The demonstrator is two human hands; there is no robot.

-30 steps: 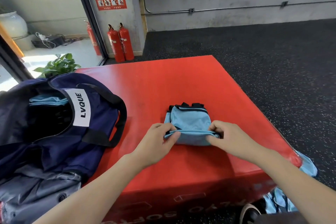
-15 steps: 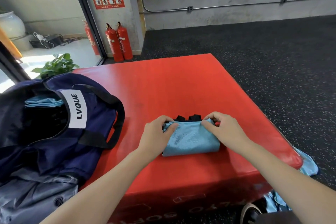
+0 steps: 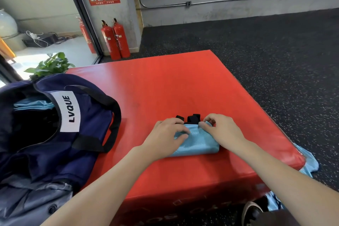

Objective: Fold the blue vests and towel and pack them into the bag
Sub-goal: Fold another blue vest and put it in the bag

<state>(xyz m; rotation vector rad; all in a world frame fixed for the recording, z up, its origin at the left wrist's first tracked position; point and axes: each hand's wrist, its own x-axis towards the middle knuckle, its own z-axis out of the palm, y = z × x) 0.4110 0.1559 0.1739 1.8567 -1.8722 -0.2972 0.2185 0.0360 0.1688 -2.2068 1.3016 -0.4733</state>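
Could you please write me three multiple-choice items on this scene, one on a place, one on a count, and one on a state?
1. Where does the folded blue vest lie?
A. inside the bag
B. on the red mat, near its front edge
C. on the dark floor

2. How many red fire extinguishers stand together against the grey pillar?
A. two
B. four
C. none

3. What state is the navy bag in?
A. zipped shut
B. open, with light blue fabric inside
C. turned upside down

Answers:
1 B: the vest rests on the red mat, under the left hand and the right hand.
2 A: the two extinguishers stand side by side at the pillar.
3 B: the bag's mouth gapes, and light blue fabric shows within.
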